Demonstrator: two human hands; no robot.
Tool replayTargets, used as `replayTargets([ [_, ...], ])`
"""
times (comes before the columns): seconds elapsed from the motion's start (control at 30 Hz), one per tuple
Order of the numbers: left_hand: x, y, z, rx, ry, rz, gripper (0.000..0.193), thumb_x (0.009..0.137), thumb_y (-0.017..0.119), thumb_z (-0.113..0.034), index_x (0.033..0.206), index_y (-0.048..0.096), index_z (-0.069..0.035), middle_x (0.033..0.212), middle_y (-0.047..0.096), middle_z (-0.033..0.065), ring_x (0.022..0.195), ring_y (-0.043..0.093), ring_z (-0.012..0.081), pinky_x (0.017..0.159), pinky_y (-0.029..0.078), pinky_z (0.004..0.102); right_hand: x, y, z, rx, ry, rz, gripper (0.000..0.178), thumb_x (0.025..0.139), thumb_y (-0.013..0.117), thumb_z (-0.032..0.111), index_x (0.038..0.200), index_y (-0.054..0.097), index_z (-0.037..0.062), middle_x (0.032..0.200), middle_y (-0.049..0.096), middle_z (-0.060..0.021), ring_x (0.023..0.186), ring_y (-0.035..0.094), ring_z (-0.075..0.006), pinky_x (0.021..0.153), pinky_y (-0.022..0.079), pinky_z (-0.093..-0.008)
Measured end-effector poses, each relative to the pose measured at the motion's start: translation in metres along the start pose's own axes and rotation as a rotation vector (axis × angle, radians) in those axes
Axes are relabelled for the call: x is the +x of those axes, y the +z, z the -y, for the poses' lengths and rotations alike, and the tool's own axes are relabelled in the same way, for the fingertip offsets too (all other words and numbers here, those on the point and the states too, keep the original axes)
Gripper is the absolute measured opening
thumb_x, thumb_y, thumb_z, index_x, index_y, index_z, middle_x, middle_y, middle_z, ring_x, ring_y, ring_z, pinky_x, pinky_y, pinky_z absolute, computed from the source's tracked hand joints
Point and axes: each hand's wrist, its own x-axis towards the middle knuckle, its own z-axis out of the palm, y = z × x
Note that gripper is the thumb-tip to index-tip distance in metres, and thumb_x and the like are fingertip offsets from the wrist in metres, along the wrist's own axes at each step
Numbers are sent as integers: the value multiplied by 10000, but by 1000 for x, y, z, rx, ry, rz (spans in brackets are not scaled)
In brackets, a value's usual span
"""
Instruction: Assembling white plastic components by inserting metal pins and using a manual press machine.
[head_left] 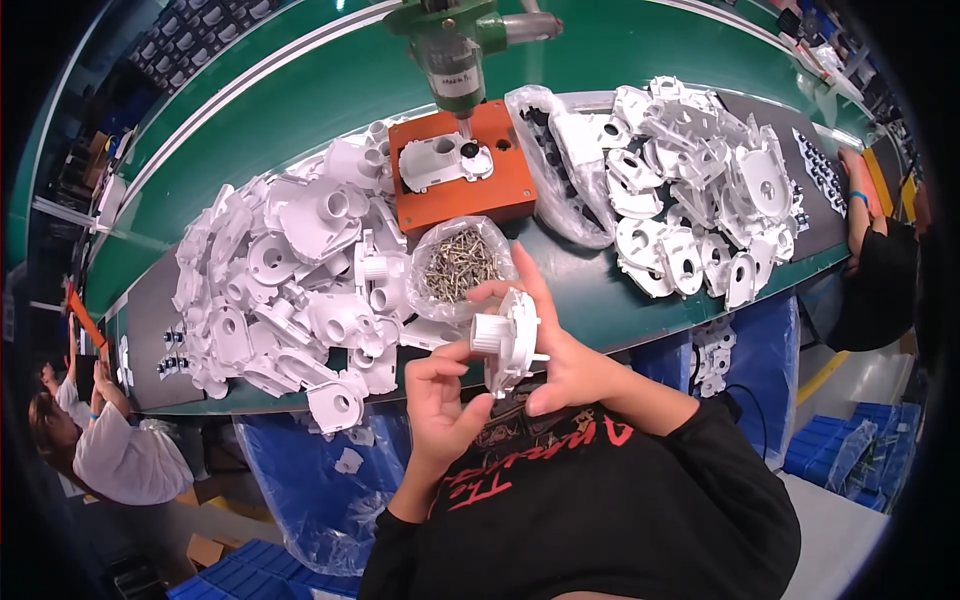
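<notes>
Gripping a white plastic part point(516, 345) in front of the chest, just off the near edge of the green worktop point(590, 310), the right hand point(566, 362) has its fingers over the top and its thumb low on the side. The left hand point(436, 402) is half curled on the part's other side, fingertips at its ribbed tube; whether they pinch it or only rest there, I cannot tell. Beyond the hands sits a clear plastic bag of screws point(460, 265), close to an orange block point(420, 212). On the block lies a white housing point(424, 168) with a black round piece point(470, 150) at its right end, beneath a green machine head point(450, 60). Heaped white parts point(285, 262) spread to the left; another white pile point(715, 165) lies right, past a clear bag with dark pieces point(575, 200).
</notes>
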Motion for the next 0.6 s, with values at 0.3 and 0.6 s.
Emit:
replayTargets([
  [0.3, -5, 3, 5, 521, -63, -231, 259, 801, 639, -26, 930, 425, 40, 893, 587, 142, 768, 569, 128, 679, 470, 248, -3, -1, 4, -207, -58, 94, 1199, 700, 728, 429, 1399, -174, 62, 1428, 122, -221, 1313, 214, -312, 1056, 204, -392],
  [0.6, -6, -43, 1, 68, -19, -356, 287, 843, 540, -13, 1089, 403, 41, 1043, 561, 151, 955, 567, 154, 863, 441, 286, 0, -11, 22, -223, 120, 65, 685, 807, 614, 167, 1380, 267, 25, 1273, 457, -123, 1098, 484, -189, 906, 367, -310],
])
